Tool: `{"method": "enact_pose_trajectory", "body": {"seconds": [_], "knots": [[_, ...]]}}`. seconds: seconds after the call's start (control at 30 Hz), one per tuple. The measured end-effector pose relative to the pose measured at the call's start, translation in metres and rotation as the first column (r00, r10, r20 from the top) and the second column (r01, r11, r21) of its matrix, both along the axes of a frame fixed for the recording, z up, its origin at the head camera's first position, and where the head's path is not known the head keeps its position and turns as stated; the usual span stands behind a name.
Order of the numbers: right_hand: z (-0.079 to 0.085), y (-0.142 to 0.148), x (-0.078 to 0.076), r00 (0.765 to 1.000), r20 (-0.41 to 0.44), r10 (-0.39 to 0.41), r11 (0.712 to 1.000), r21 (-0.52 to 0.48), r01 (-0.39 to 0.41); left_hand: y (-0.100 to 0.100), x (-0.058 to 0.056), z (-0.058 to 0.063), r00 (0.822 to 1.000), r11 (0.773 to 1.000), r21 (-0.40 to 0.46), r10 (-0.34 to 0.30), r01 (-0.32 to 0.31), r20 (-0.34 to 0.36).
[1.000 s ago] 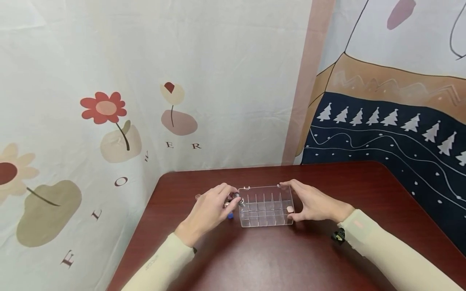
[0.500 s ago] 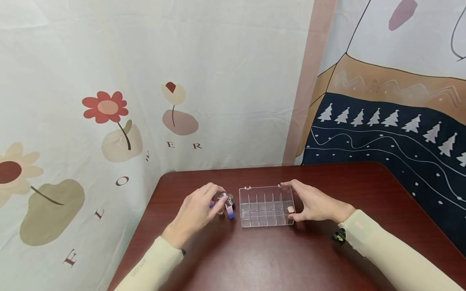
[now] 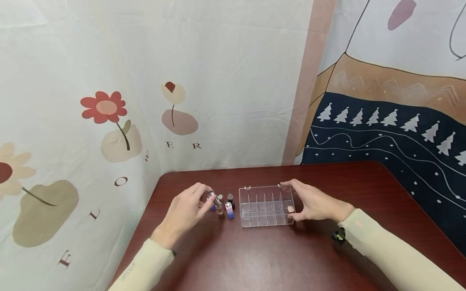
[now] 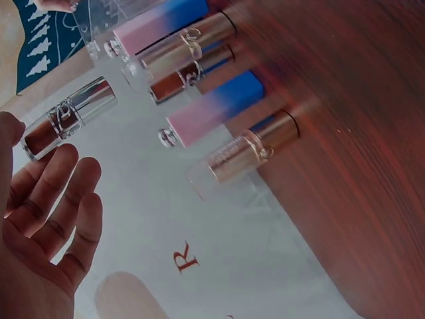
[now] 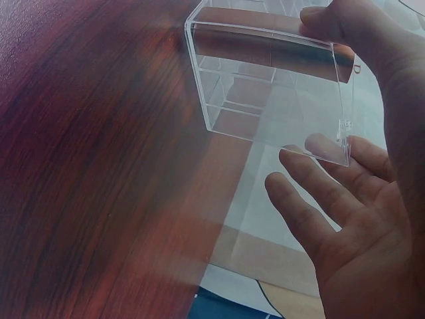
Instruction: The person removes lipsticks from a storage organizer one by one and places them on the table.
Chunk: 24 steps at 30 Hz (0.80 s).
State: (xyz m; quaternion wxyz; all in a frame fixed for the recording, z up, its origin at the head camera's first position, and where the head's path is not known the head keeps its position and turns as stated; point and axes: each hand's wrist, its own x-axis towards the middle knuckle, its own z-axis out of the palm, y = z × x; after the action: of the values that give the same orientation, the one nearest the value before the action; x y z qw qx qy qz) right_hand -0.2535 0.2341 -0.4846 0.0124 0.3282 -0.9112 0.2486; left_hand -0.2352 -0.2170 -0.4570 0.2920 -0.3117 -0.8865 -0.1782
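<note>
My left hand (image 3: pixel 183 210) pinches a lipstick tube (image 4: pixel 70 116) with a silvery end and a dark reddish part, tilted above the table. Close by, several lipstick tubes stand upright: a pink-to-blue one (image 3: pixel 229 210), a dark one (image 3: pixel 231 199), and, in the left wrist view, a gold one (image 4: pixel 249 149) and a second pink-to-blue one (image 4: pixel 216 109). Some are partly hidden behind the hand in the head view. My right hand (image 3: pixel 314 202) grips the right side of a clear compartment box (image 3: pixel 265 224), thumb on the near side and fingers at the back corner.
A dark red wooden table (image 3: pixel 291 258) carries everything. Behind it hangs a pale cloth with printed flowers (image 3: pixel 105 107); a navy cloth with white trees (image 3: pixel 386 133) is at the right. The lipsticks stand just left of the box.
My left hand has moved left, away from the box's left edge, with the lipstick tube in its fingers. This uncovers the standing lipsticks. My right hand and the box stay put.
</note>
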Motion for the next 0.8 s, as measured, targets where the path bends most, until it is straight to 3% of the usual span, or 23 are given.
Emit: {"method": "enact_pose_trajectory", "body": {"seconds": [0.8], "knots": [[-0.005, 0.002, -0.002, 1.0, 0.003, 0.007, 1.0, -0.029, -0.007, -0.018, -0.002, -0.012, 0.995, 0.996, 0.002, 0.085, -0.085, 0.055]]}}
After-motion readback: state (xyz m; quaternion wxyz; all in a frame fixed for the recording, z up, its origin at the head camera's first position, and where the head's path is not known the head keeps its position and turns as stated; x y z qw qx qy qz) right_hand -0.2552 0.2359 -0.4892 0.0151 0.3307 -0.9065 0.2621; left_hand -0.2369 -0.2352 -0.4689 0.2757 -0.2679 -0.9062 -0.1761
